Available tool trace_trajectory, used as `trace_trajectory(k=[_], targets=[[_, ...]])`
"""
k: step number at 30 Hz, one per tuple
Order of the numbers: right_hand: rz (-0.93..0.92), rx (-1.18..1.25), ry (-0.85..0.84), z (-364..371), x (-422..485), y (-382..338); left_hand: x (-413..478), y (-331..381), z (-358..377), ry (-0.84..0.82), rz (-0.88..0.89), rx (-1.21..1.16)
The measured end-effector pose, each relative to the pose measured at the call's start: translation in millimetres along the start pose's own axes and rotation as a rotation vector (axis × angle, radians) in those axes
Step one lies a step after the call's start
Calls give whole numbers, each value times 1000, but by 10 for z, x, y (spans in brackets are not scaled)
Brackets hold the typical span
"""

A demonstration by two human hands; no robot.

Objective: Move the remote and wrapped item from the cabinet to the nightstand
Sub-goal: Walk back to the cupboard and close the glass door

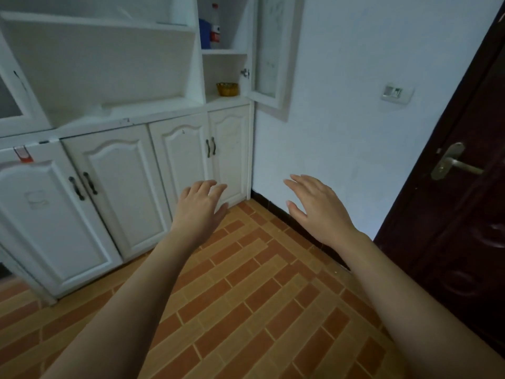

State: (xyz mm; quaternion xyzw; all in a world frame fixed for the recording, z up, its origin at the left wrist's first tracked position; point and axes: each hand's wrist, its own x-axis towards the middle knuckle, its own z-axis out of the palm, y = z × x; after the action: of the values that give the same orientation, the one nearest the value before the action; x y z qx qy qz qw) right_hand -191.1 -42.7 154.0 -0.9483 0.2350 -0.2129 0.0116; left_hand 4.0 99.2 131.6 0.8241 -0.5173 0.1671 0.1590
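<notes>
Above the brick-patterned floor (pixel 246 296), both hands reach forward, empty, with fingers spread and palms down. Left hand (pixel 200 205) hovers in front of the white cabinet (pixel 114 187), near its lower right door; right hand (pixel 317 206) hangs before the pale wall (pixel 355 77), beside a dark door (pixel 464 187) with a metal lever handle (pixel 451 162). Up in the cabinet's narrow right-hand shelves, whose glass door (pixel 270 50) stands open, sit a small yellow bowl (pixel 227 89) on the lower shelf and a bottle (pixel 215 26) with a red label above. Neither the remote nor the wrapped item can be made out.
</notes>
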Motion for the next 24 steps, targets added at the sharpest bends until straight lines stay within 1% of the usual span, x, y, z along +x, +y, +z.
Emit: trace_trajectory(k=[6,12,18,24], targets=[[-7,-30,-19,244,714,455,849,-212,413,6,0,-10],[-11,-36,-21,511,1758,889,1974,-538,807,75,81,-57],[29,-3,32,750,2627,1357,3030,-811,1149,93,140,-60],[40,19,59,1049,3420,1948,3899,-958,1601,93,138,-57]])
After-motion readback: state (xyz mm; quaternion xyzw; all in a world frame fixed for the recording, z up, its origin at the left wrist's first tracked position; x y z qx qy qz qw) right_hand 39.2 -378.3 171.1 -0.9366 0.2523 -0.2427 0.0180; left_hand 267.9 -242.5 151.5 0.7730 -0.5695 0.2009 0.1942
